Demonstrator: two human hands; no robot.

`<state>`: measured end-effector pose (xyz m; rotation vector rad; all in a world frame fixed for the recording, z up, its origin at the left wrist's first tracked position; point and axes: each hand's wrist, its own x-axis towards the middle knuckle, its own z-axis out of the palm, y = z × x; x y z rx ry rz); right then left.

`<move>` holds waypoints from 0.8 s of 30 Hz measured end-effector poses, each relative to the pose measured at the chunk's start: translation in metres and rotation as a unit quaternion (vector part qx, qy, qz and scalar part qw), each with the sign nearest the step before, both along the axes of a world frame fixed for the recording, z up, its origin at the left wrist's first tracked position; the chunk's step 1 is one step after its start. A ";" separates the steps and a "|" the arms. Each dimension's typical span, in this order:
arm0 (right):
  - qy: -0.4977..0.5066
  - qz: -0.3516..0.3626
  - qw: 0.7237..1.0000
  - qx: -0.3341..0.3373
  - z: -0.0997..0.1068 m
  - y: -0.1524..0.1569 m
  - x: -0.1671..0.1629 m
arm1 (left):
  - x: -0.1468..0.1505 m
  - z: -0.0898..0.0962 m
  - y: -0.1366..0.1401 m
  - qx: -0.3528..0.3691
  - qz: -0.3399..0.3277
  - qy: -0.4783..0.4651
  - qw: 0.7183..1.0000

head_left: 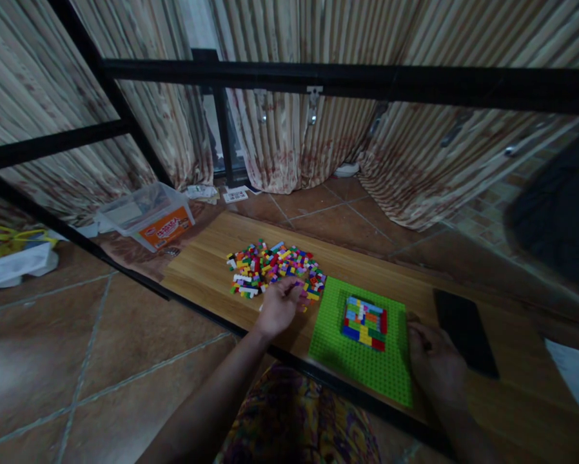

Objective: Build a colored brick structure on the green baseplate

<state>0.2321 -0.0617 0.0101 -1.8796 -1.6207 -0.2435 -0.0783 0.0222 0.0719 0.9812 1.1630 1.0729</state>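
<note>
My left hand (280, 307) is over the near edge of a heap of small toy bricks (263, 263), its fingers pinched together. A spot of purple shows at the fingertips, but I cannot tell whether it is a held brick or one in the heap behind. Right of the heap lies a green studded baseplate (333, 348). On its middle sits a low, roughly square build of bricks (365, 323) in blue, red, yellow, green and other colours. My right hand (437, 361) is beside the baseplate's right edge with its fingers curled; what they hold, if anything, is hidden.
A wooden tabletop (207, 248) with a dark rim carries everything. A black flat object (466, 332) and a white sheet (577, 374) lie to the right. On the tiled floor stands a clear plastic box (147, 216) with an orange label. Black metal bars (318, 77) cross before striped curtains.
</note>
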 end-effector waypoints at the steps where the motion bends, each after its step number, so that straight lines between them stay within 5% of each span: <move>1: 0.001 0.000 1.000 0.002 0.000 0.000 0.000 | 0.001 0.000 0.002 0.003 0.006 0.003 1.000; 15: -0.029 0.004 1.000 0.001 -0.002 -0.001 0.004 | 0.004 -0.018 0.033 0.081 0.035 0.228 0.970; 24: -0.021 -0.004 1.000 -0.010 0.002 -0.002 0.002 | 0.003 -0.014 0.030 0.101 0.054 0.228 0.967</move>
